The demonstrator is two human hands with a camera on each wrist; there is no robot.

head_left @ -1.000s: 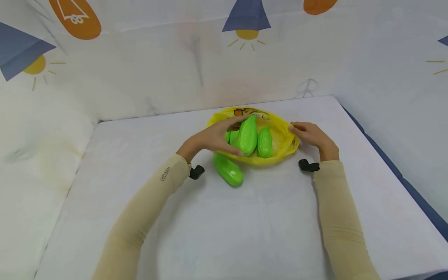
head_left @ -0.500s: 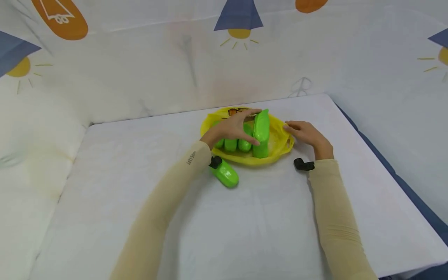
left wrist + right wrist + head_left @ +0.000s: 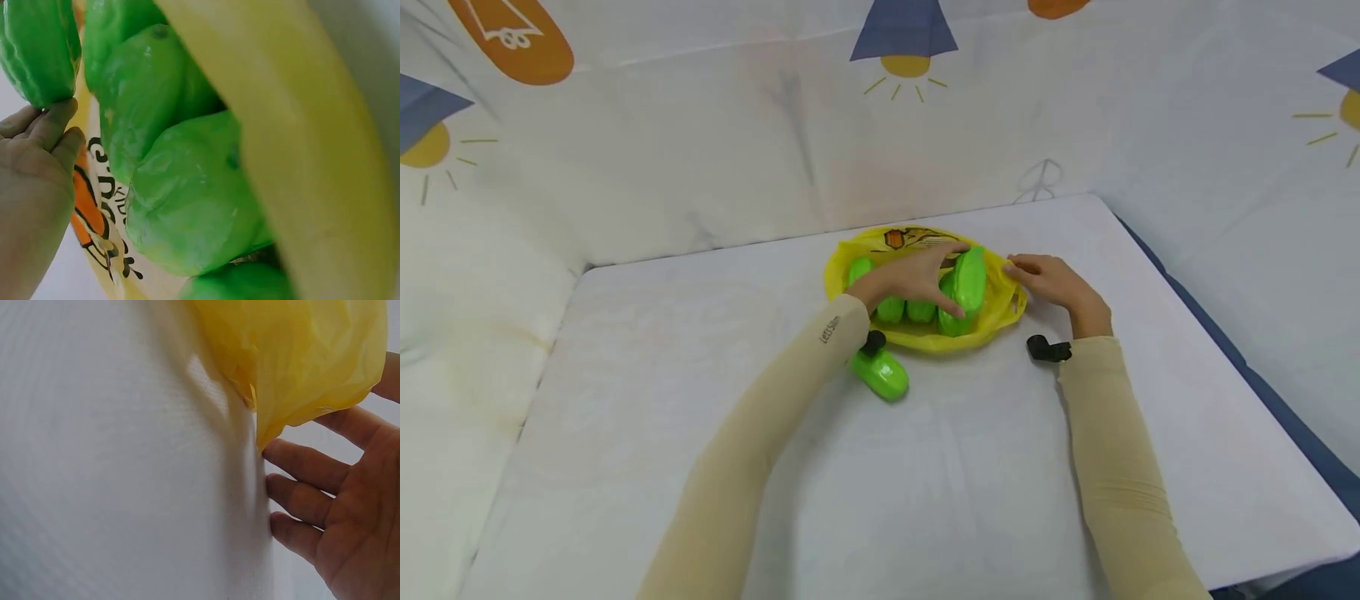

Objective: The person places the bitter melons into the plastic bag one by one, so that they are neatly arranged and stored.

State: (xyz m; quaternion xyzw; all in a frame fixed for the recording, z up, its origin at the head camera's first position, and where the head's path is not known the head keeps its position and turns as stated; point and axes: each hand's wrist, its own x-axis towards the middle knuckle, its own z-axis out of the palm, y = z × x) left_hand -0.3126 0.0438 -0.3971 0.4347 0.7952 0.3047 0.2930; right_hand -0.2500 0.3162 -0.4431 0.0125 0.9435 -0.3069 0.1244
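In the head view, a yellow plastic bag (image 3: 1006, 300) lies spread open near the back of the table, with several glossy green gourd-like vegetables inside. My left hand (image 3: 912, 279) reaches over its left side and grips the upper part of one green gourd-like vegetable (image 3: 969, 283), thumb and fingers on opposite sides. The left wrist view has this hand's fingers (image 3: 59, 122) against that vegetable's end, beside others with wrinkled, shiny skin (image 3: 194, 194). At the bag's right edge, my right hand (image 3: 1060, 285) pinches the rim; its fingers (image 3: 306, 465) touch the yellow plastic (image 3: 306, 369).
Another green vegetable (image 3: 883, 375) lies on the white table (image 3: 940, 483) just in front of the bag, partly behind my left wrist camera. A white cloth wall (image 3: 700, 150) with printed lamps rises behind the table's back edge.
My left hand has carried the gripped vegetable rightward across the bag, and it now sits toward the bag's right side. My right hand keeps its hold on the rim.
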